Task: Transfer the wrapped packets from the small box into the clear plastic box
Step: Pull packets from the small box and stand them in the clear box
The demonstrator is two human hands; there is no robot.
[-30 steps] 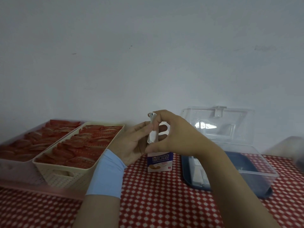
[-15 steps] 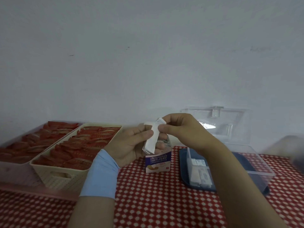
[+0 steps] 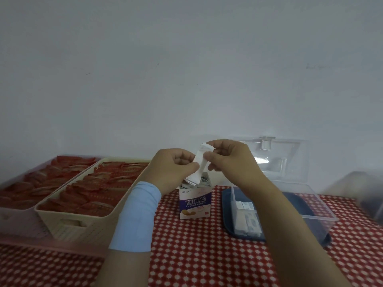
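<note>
A small white and purple box point(image 3: 195, 203) stands open on the checked cloth, with several white wrapped packets showing in its top. Above it both hands hold a bundle of white wrapped packets point(image 3: 199, 165). My left hand point(image 3: 174, 168) grips the bundle's lower part with curled fingers. My right hand point(image 3: 230, 160) pinches its upper end between thumb and fingers. To the right stands the clear plastic box point(image 3: 317, 212), its lid raised against the wall, with a few white packets point(image 3: 247, 217) lying inside at its left end.
Two trays of red wrapped items sit at the left: a cream basket point(image 3: 68, 220) and a pinkish one point(image 3: 12, 214) behind it. A blue tray point(image 3: 227, 206) lies under the clear box. A blurred grey object point(image 3: 371, 195) is at the far right edge.
The packet bundle has been turned and lifted slightly above the small box. My left hand has curled round its lower part; my right hand has shifted right to pinch the top end.
</note>
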